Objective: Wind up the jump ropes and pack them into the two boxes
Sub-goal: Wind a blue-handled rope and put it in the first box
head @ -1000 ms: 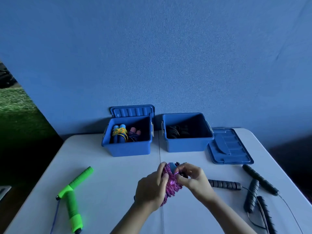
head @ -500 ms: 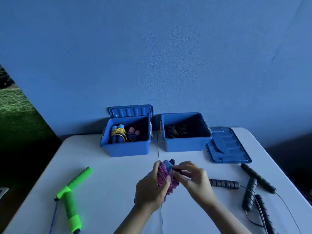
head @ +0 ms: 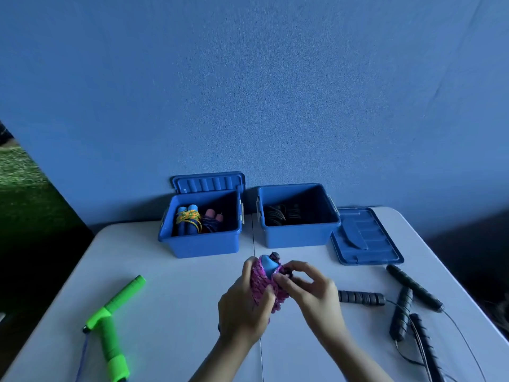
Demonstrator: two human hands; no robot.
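Nearest, above the middle of the desk (head: 170, 312) toward its front edge, the left hand (head: 243, 307) is clenched round the pink wound jump rope (head: 265, 282), its fingers (head: 249, 267) curled over the far side of the bundle, thumb pressed on the near side. The bundle's long axis stands roughly upright, leaning slightly away, with a blue handle end (head: 266, 263) poking out the top. The right hand (head: 314, 292) sits just right of it, fingertips (head: 278, 277) pinching a dark end piece against the windings, probably tucking the last turn. Both boxes lie straight beyond the hands along the far edge: the left box (head: 202, 245), already holding a yellow-wrapped rope (head: 188, 219) and another bundle, is slightly left of the rope; the right box (head: 298, 235), with dark coils inside, slightly right. Either is near, so the carrying hand likely decides. The green-handled rope (head: 110, 329) lies toward the left edge, the black-handled ropes (head: 402, 307) toward the right edge, unwound.
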